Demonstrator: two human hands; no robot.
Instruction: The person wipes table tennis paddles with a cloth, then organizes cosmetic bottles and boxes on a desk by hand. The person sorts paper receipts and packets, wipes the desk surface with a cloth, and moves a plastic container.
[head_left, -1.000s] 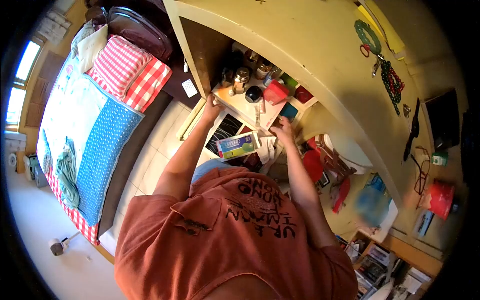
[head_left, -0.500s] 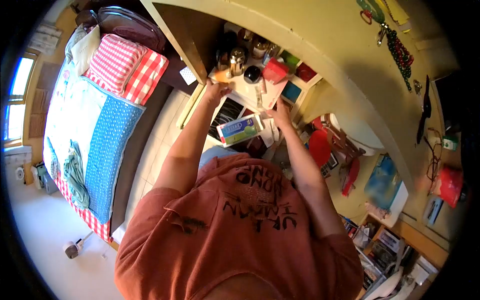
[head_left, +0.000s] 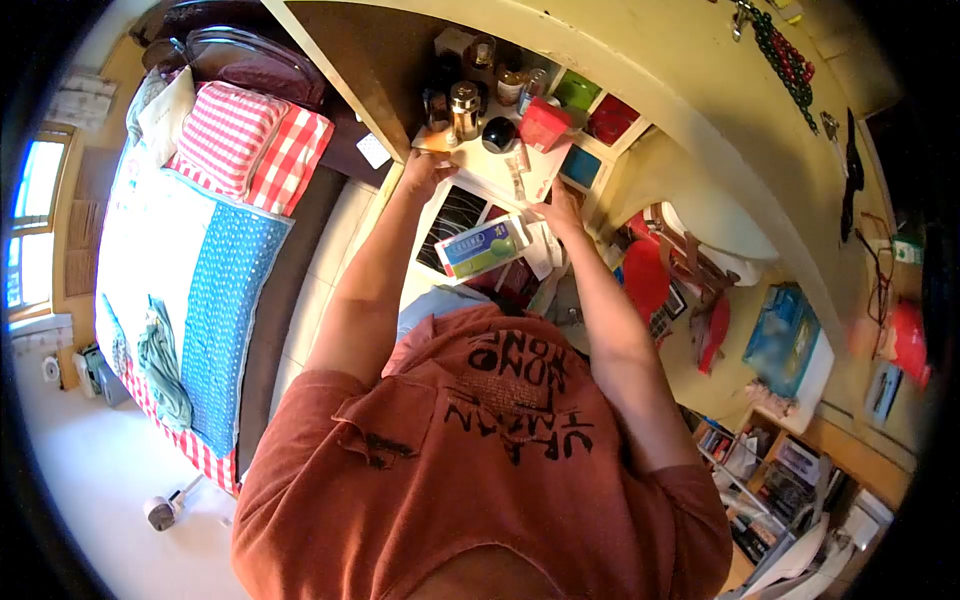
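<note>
A white board (head_left: 487,168) sits inside the cabinet and carries several small items. My left hand (head_left: 428,173) is closed on its near left corner, beside an orange patch. At its near right corner, my right hand (head_left: 563,212) grips the edge, its fingertips partly hidden. On the board are a gold-capped bottle (head_left: 464,110), a round black object (head_left: 499,134), a red box (head_left: 545,124) and a small clear tube (head_left: 517,170). Below the board, a blue and green carton (head_left: 484,248) lies tilted between my forearms.
The brown cabinet side (head_left: 360,70) rises left of my left hand, and a curved cream edge (head_left: 640,75) arches over the right. A bed (head_left: 180,300) with a checked pillow is at left. Bags (head_left: 690,270) hang at right, above a bookshelf (head_left: 780,480).
The view has shifted slightly, so the room's items sit a little differently in it. Both hands stay at the board's corners, and the items on it keep their places.
</note>
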